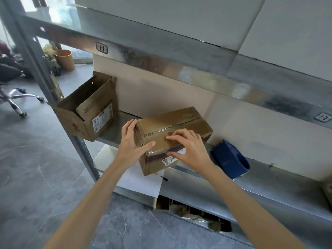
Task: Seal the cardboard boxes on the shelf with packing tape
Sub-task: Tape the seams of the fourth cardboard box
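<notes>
The closed box (pixel 172 126) sits at the shelf (pixel 269 186) edge. The left hand (pixel 132 141) braces its left end with straight fingers, apparently to stop it sliding. The right hand (pixel 188 150) presses flat, spread fingers on the tape (pixel 159 131), probably to bond it. The tape dispenser (pixel 231 160) lies near on the right, and an open box (pixel 86 112) stands to the left.

The person is working bare-armed, both forearms (pixel 86 203) showing uncovered right up to the wrists. The left hand (pixel 132 141) and right hand (pixel 188 150) are showing bare as well, fingers (pixel 179 135) slender, nails trimmed short.
</notes>
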The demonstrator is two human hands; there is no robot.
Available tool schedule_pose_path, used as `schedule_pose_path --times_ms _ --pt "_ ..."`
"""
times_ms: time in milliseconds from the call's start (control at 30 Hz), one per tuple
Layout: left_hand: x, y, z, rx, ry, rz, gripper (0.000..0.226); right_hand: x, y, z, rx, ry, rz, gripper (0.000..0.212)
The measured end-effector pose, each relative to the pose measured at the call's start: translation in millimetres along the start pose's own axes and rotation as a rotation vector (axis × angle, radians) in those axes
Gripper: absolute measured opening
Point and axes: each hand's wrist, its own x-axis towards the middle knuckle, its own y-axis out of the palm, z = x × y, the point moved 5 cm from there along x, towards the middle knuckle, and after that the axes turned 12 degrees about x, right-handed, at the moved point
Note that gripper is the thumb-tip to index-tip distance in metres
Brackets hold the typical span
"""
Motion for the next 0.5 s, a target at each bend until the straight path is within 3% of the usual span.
schedule_pose_path --times_ms 133,300,500 --pt "18.2 -8.1 1.4 -0.032 -0.001 0.156 0.101 -0.8 -21.6 -33.3 -0.015 0.101 -0.011 0.064" --pt "38.4 -7.0 -5.3 -0.032 -0.005 0.250 0.076 -7.8 -34.5 -58.8 -0.011 0.202 0.060 0.082" --pt "47.8 14.6 -29.6 0.122 -0.049 0.017 0.076 -7.4 -45.3 -57.5 0.038 0.205 -0.042 0.068"
